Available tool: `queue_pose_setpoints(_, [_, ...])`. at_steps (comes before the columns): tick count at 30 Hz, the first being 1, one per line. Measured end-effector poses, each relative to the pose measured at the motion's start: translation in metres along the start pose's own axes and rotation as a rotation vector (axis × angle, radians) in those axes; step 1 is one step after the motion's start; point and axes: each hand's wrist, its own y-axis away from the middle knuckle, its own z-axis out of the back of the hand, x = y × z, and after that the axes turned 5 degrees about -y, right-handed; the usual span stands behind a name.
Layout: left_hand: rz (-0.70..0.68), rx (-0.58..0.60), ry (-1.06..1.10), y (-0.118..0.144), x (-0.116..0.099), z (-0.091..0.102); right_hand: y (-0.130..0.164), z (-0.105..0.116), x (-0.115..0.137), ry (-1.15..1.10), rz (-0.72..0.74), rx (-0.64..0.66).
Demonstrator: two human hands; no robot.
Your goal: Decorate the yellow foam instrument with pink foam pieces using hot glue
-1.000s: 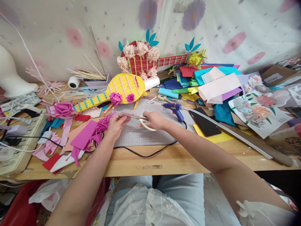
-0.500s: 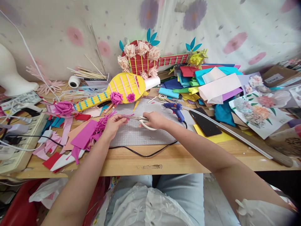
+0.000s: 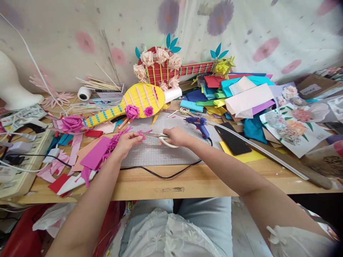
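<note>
Left hand is pinching a small magenta paper piece between thumb and fingertips, the grip looking narrow. Right hand is closing around the pale handle of the scissors, blades pointing left toward the paper piece. Blade tips are reaching the left fingertips' area; cannot tell from here whether they are biting into the paper or only lying beside it.

Both hands are working above the grey gridded cutting mat, the piece hanging over its left part. Just left of the left hand, a heap of shredded magenta strips is spilling along the mat's edge, and a magenta sheet is lying next to it, overlapping a peach sheet.

Right of the right hand, a blue glue gun is resting on the mat. Black cord is curving along the near side, over the wooden table. Farther right, a dark phone is lying partly on yellow paper.

Behind the hands, a yellow stringed instrument model is leaning at a slant, bearing magenta paper flowers. Behind that, a red guitar model is standing by the patterned curtain, pale paper roses ringing its body
</note>
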Motion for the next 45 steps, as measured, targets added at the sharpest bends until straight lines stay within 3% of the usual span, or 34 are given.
queue_pose_setpoints(4, [0.045,-0.042,0.055,0.001,-0.001,-0.002,-0.006,-0.006,0.005,-0.288,-0.114,-0.052])
queue_pose_setpoints(7, [0.076,-0.064,0.156,0.003,-0.003,-0.011,-0.013,-0.011,0.014,-0.721,-0.182,-0.084])
queue_pose_setpoints(10, [0.097,-0.059,0.26,0.005,-0.006,-0.022,-0.02,-0.015,0.025,-1.173,-0.16,-0.092])
queue_pose_setpoints(13, [0.105,-0.036,0.313,0.004,-0.006,-0.03,-0.028,-0.02,0.031,-1.387,-0.145,-0.125])
queue_pose_setpoints(19, [0.102,-0.06,0.327,0.001,-0.002,-0.032,-0.037,-0.028,0.031,-1.531,-0.204,-0.16])
queue_pose_setpoints(22, [0.101,0.028,0.326,0.002,0.001,-0.028,-0.037,-0.028,0.029,-1.603,-0.222,-0.126])
queue_pose_setpoints(25, [0.045,0.134,0.294,0.003,0.002,-0.022,-0.037,-0.026,0.025,-1.715,-0.261,-0.009])
queue_pose_setpoints(31, [-0.229,0.234,0.107,0.001,0.0,-0.019,-0.035,-0.028,0.015,-1.932,-0.29,0.388])
queue_pose_setpoints(37, [-0.282,0.303,0.054,0.0,-0.006,-0.02,-0.032,-0.026,0.017,-1.937,-0.213,0.518])
queue_pose_setpoints(45, [-0.32,0.354,0.015,0.0,-0.01,-0.019,-0.03,-0.029,0.013,-1.916,-0.178,0.586])
